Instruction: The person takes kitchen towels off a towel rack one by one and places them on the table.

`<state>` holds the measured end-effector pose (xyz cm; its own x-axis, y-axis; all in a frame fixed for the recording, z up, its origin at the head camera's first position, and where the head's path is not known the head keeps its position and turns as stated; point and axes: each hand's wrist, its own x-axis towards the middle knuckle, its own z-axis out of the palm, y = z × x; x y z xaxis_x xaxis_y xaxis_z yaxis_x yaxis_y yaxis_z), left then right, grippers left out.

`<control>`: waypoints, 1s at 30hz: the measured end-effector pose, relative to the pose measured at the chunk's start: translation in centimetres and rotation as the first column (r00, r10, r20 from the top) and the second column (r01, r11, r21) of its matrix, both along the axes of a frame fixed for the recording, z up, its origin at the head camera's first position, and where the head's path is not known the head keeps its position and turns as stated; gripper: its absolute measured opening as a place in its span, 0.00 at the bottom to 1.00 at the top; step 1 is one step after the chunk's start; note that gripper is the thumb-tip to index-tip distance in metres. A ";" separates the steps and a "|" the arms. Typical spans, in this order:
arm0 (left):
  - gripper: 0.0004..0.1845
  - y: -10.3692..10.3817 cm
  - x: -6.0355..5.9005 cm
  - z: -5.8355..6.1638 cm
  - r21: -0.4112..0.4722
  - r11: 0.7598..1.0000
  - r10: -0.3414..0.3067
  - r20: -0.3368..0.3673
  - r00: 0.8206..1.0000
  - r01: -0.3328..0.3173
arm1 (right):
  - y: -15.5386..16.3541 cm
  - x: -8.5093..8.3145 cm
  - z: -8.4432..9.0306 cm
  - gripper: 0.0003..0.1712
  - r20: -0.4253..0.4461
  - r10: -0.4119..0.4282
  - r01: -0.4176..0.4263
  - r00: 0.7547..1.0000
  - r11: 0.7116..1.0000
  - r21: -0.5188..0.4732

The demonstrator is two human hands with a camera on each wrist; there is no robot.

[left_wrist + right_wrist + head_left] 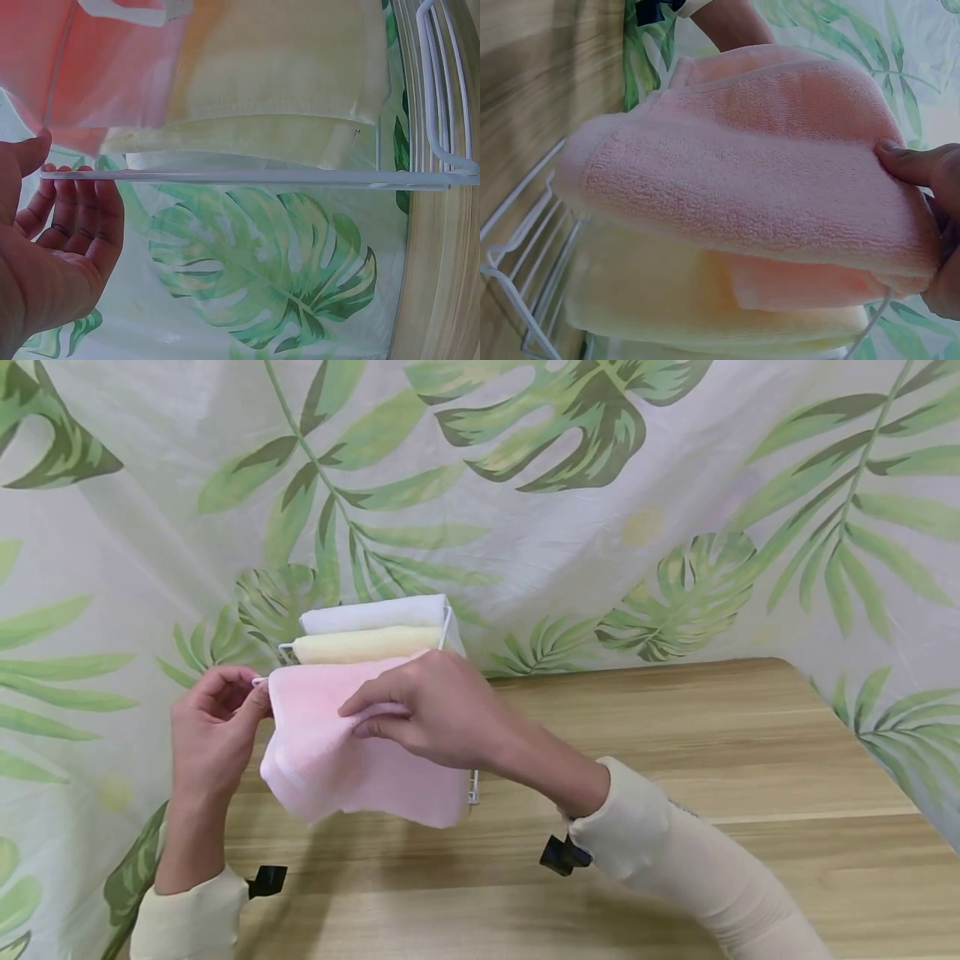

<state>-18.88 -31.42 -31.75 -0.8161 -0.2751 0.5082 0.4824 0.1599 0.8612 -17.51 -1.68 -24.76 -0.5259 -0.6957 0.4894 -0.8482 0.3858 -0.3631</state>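
Observation:
A pink towel hangs over the front bar of a white wire rack, its near flap lifted away. My right hand pinches a fold of this towel between thumb and fingers. At the rack's left side, my left hand holds the end of the white bar, thumb on one side and curled fingers on the other, as the left wrist view shows. Behind the pink one hang a yellow towel and a white towel. The pink towel hides most of the rack in the head view.
The rack stands on a wooden table, towards its back left. Right behind it hangs a leaf-patterned cloth. Black mounts are worn at both wrists, below the cream sleeves.

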 end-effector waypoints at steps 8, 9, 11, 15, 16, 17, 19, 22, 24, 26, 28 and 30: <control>0.06 0.1 0.0 0.0 -0.020 1.000 -0.001 -0.006 1.000 0.000 | 0.5 0.1 -1.5 0.11 0.008 -0.009 0.009 1.000 0.999 -0.053; 0.06 0.1 0.0 0.0 -0.017 1.000 -0.004 -0.008 1.000 0.004 | 0.6 0.2 -1.5 0.10 0.015 -0.009 0.010 1.000 0.998 -0.057; 0.06 0.1 0.0 0.0 -0.010 1.000 -0.011 -0.013 1.000 0.010 | 0.8 0.2 -1.7 0.10 0.023 -0.009 0.011 1.000 0.998 -0.062; 0.05 0.2 0.1 0.1 -0.005 1.000 -0.022 -0.020 1.000 0.022 | 1.2 0.3 -2.2 0.10 0.030 -0.009 0.011 1.000 0.998 -0.067; 0.05 0.2 0.1 0.1 -0.007 1.000 -0.022 -0.021 1.000 0.022 | 1.3 0.3 -2.3 0.10 0.032 -0.010 0.013 0.999 0.997 -0.070; 0.05 0.2 0.1 0.1 -0.007 1.000 -0.023 -0.021 1.000 0.023 | 1.4 0.3 -2.4 0.10 0.036 -0.011 0.014 0.999 0.997 -0.074; 0.05 0.1 0.1 0.1 -0.009 1.000 -0.021 -0.021 1.000 0.021 | 1.6 0.2 -2.7 0.10 0.048 -0.011 0.015 0.999 0.996 -0.083; 0.05 0.1 0.0 0.0 -0.008 1.000 -0.020 -0.021 1.000 0.020 | 1.9 0.2 -3.0 0.10 0.065 -0.008 0.014 0.998 0.995 -0.103; 0.06 0.0 0.0 -0.1 -0.009 1.000 -0.018 -0.021 1.000 0.018 | 2.2 0.1 -3.2 0.10 0.079 -0.002 0.011 0.997 0.993 -0.117; 0.06 0.0 0.0 -0.1 -0.010 1.000 -0.020 -0.022 1.000 0.019 | 2.4 0.1 -3.4 0.10 0.089 0.002 0.009 0.996 0.991 -0.130; 0.06 0.0 0.0 -0.1 -0.006 1.000 -0.023 -0.028 0.999 0.023 | 2.6 0.0 -3.7 0.10 0.101 0.010 0.005 0.995 0.990 -0.141; 0.06 0.0 0.0 -0.1 -0.007 1.000 -0.022 -0.033 0.999 0.022 | 2.7 0.0 -3.9 0.10 0.112 0.017 0.000 0.994 0.989 -0.150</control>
